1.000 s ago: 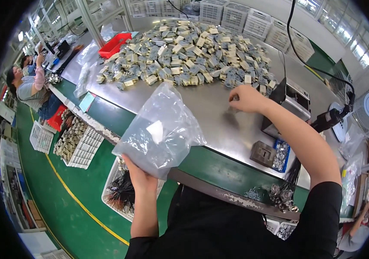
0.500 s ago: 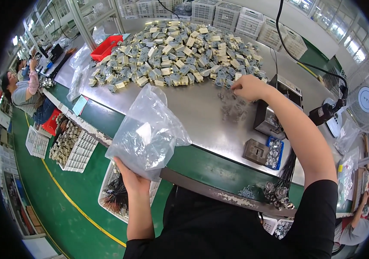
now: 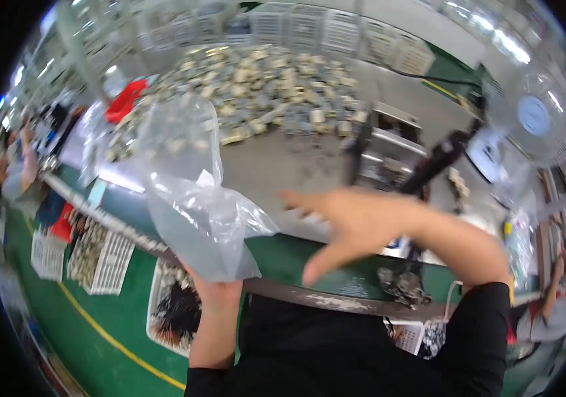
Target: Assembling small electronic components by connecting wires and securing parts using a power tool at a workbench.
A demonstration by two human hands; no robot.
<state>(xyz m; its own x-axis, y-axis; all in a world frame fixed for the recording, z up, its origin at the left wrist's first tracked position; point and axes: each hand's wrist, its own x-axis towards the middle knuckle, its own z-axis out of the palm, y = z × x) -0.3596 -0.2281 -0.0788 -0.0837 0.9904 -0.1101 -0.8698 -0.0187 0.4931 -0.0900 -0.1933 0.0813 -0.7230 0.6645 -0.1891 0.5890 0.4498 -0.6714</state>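
Note:
My left hand (image 3: pixel 215 283) grips the bottom of a clear plastic bag (image 3: pixel 190 212), which stands up in front of me over the bench's near edge. The bag's lower part hides most of the fingers. To its right, my right hand (image 3: pixel 355 225) hangs in the air over the bench, blurred by motion, with thumb and fingers spread and nothing seen in them. Beyond both hands lies a wide heap of small grey and cream block-shaped parts (image 3: pixel 269 86). A few small dark pieces (image 3: pixel 316 159) lie on the metal top near the heap.
A metal box-like fixture (image 3: pixel 389 152) stands right of the heap, with a fan (image 3: pixel 534 116) beyond. A red tray (image 3: pixel 126 101) sits at the heap's left. White crates (image 3: pixel 306 30) line the back. Below the bench edge stands a white basket of wired parts (image 3: pixel 157 324). Other people work left and right.
My right hand has come back from the small pieces by the heap toward me and its fingers have spread. The bag stays in my left hand, and the whole view has shifted.

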